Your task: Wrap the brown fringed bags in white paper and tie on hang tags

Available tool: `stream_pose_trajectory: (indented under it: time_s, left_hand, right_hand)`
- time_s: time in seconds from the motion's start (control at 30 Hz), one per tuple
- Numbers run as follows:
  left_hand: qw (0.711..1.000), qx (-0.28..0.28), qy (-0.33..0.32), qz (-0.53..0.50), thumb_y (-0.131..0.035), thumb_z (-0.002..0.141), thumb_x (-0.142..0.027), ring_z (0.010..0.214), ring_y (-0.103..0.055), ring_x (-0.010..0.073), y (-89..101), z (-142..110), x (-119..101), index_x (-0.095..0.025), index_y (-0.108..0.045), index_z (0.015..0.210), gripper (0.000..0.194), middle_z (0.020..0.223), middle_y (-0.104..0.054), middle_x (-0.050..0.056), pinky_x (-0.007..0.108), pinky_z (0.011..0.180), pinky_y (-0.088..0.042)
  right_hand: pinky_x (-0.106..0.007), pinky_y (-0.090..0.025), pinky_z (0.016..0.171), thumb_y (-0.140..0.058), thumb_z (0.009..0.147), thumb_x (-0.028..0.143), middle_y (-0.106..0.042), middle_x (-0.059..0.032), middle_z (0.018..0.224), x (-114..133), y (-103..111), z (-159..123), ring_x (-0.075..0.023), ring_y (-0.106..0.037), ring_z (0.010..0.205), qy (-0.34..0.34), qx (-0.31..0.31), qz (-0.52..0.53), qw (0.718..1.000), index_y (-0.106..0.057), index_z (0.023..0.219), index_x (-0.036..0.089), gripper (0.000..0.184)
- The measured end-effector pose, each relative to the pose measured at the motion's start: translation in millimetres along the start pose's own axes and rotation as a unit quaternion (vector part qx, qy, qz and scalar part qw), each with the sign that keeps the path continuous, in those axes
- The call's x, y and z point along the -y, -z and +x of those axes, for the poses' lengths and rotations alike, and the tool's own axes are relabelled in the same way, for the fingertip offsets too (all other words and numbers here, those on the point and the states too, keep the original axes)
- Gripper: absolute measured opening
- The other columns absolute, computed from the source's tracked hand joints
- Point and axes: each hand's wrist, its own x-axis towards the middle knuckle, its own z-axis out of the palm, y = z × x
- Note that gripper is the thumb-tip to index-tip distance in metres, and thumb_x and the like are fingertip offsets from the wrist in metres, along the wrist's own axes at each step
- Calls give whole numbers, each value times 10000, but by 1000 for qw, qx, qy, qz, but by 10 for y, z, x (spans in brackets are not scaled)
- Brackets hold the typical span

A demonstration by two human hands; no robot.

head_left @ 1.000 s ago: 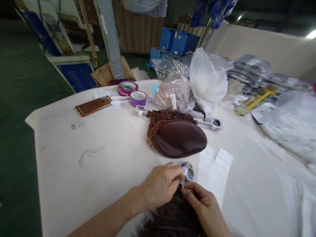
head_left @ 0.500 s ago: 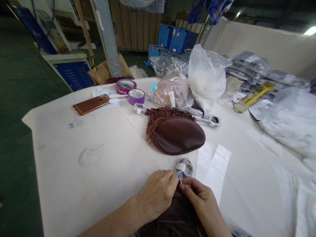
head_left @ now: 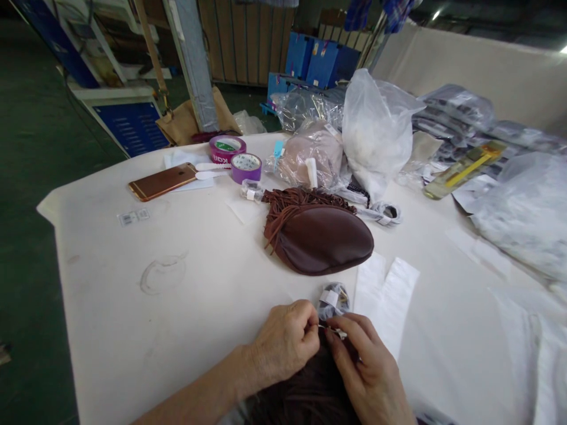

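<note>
A dark brown fringed bag (head_left: 305, 392) lies at the near edge, partly hidden under my hands. My left hand (head_left: 286, 339) is closed in a pinch at its top edge, and what the fingertips grip is too small to make out. Close beside it, my right hand (head_left: 370, 360) pinches with thumb and forefinger at the same spot, where a small pale, shiny piece (head_left: 341, 333) shows. Just beyond the fingertips sits a plastic-wrapped coil (head_left: 333, 301) with a white band. Farther off, a second brown bag (head_left: 323, 239) with fringe lies on the table.
A phone (head_left: 162, 181), a magenta tape roll (head_left: 217, 154) and a purple tape roll (head_left: 246, 175) lie at the back left of the white table (head_left: 110, 283). White strips (head_left: 390, 295) are to the right. Plastic bags (head_left: 376, 130) and a yellow-marked clear pack (head_left: 465, 169) stand behind.
My left hand has come away from the wrapped coil down to the bag's top edge. The right hand's fingers have lifted and spread slightly around the small piece.
</note>
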Motion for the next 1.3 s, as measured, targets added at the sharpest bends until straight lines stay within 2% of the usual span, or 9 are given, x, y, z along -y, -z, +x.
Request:
stream_pose_trajectory:
  time_s: [0.1,0.27,0.33,0.47,0.67,0.77,0.87,1.07,1.3]
  left_hand:
    - [998,-2,8,-54,-448,686,-106,551,-493,117,-1,10,-12,-186,-474,691,84,600,-509,-34,221,547,-362]
    - [994,-6,25,-103,-443,700,-113,555,-471,114,-6,-16,-5,-184,-469,700,76,600,-487,-36,228,555,-358]
    - [988,-7,37,-153,-448,712,-113,605,-491,118,-7,-36,-2,-180,-483,766,93,655,-513,-28,230,596,-382]
    - [972,12,72,-224,-573,644,-108,712,-506,129,-33,-41,-5,-168,-490,952,325,793,-548,-11,236,661,-406]
    - [965,21,50,-258,-658,682,-186,745,-513,140,-47,23,-13,-160,-542,913,259,831,-568,-1,249,680,-412]
    - [972,-15,54,-228,-712,622,-146,757,-510,142,-22,6,-23,-156,-558,883,303,836,-553,-1,253,699,-421]
    - [979,-54,1,-197,-721,619,-125,809,-515,152,-6,-26,-43,-165,-586,919,332,893,-543,16,263,739,-432]
    - [979,-87,-67,-170,-603,766,-135,821,-539,150,-25,-24,-85,-182,-665,775,78,826,-556,27,250,741,-441]
    - [967,-81,-55,-236,-560,758,-97,784,-551,135,-26,-17,-70,-162,-654,716,121,793,-568,25,244,743,-440]
  right_hand:
    - [-233,-517,667,-432,867,218,-561,-68,955,22,-8,27,-157,-625,788,59,24,-64,996,-596,1045,251,245]
    - [-253,-508,605,-379,849,158,-531,-54,892,85,-40,123,-139,-594,664,44,52,-111,991,-610,853,216,238]
    - [-258,-500,622,-359,849,153,-518,-56,890,92,-58,155,-144,-583,694,33,49,-70,996,-600,821,207,249]
    - [-250,-474,679,-447,836,210,-503,-38,859,95,-66,213,-156,-538,780,-18,33,91,995,-594,731,213,181]
    - [-249,-427,603,-585,767,367,-474,-21,781,242,46,340,-166,-490,740,-137,51,283,948,-584,621,191,229]
    - [-235,-385,539,-623,734,399,-477,-9,760,308,126,357,-133,-459,646,-161,38,311,936,-594,620,190,240]
    - [-231,-359,517,-650,707,394,-508,-15,764,339,190,298,-128,-457,631,-173,22,307,935,-609,603,188,234]
    - [-217,-329,501,-661,702,387,-495,0,695,362,213,136,-108,-423,587,-180,-13,297,938,-609,598,182,236]
    - [-190,-222,427,-743,598,423,-380,65,467,352,147,121,-58,-284,450,-279,-75,410,865,-609,651,156,303]
